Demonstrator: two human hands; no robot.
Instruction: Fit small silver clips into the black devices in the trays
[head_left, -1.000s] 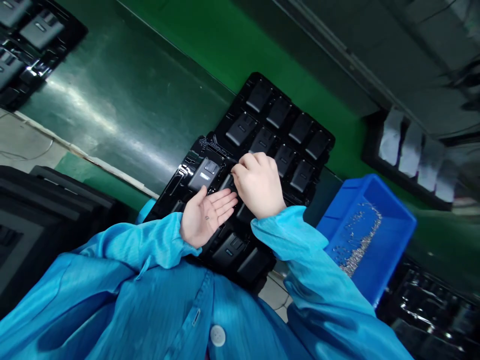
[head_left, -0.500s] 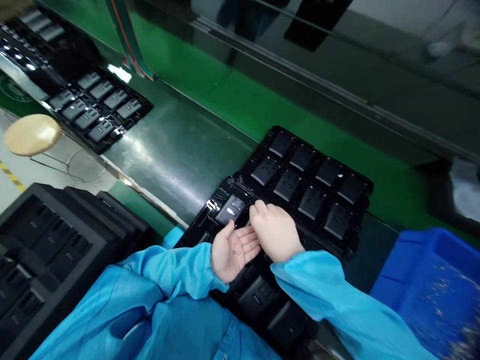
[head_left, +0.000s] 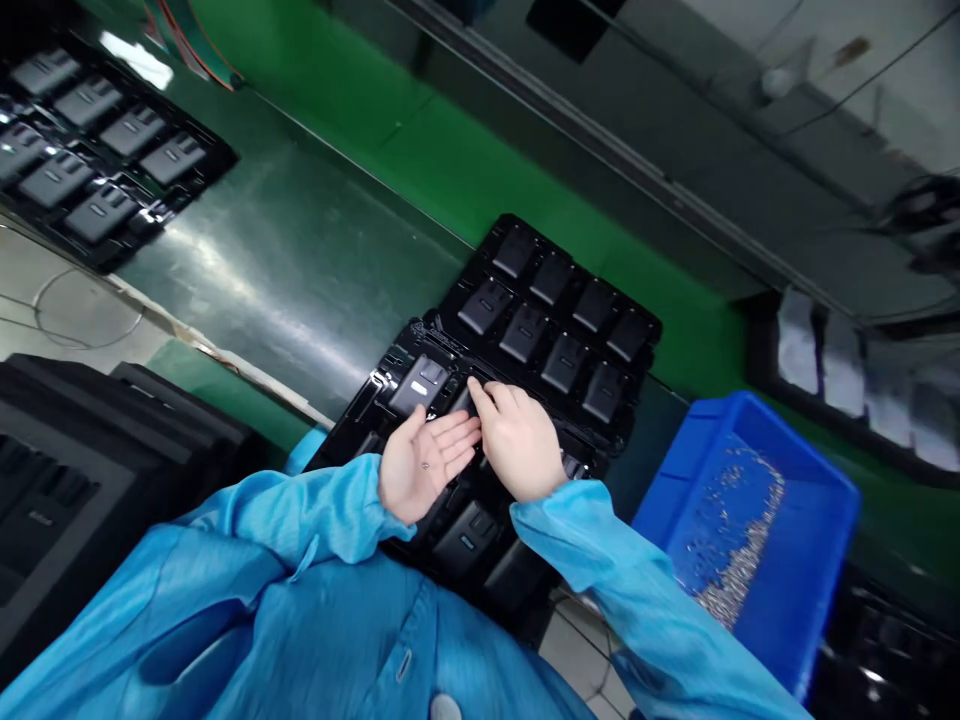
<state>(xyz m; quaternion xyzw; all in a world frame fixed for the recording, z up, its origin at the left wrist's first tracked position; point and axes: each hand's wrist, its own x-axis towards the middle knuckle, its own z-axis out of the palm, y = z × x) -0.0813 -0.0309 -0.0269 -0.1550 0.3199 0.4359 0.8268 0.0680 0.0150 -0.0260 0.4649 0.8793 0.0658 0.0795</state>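
Observation:
My left hand (head_left: 424,462) lies palm up and open over a black moulded tray (head_left: 450,330), with a tiny metal screw (head_left: 425,464) resting in the palm. My right hand (head_left: 516,440) is beside it, palm down, fingers curled, its fingertips pressed onto a black part near the tray's upper row. A grey-black part with a white label (head_left: 418,385) sits in the tray just above my left thumb. Farther back lies a second black tray (head_left: 637,315) holding several black parts. Both sleeves are blue.
A blue bin (head_left: 817,520) with a pile of small metal screws stands at the right. Another tray of grey parts (head_left: 180,185) lies on the green conveyor at the upper left. A stack of black trays (head_left: 112,440) sits at the left.
The view has swung, shifting the trays and bin in frame. My left palm stays open with the screw; my right fingertips have moved from the palm's edge onto the tray part.

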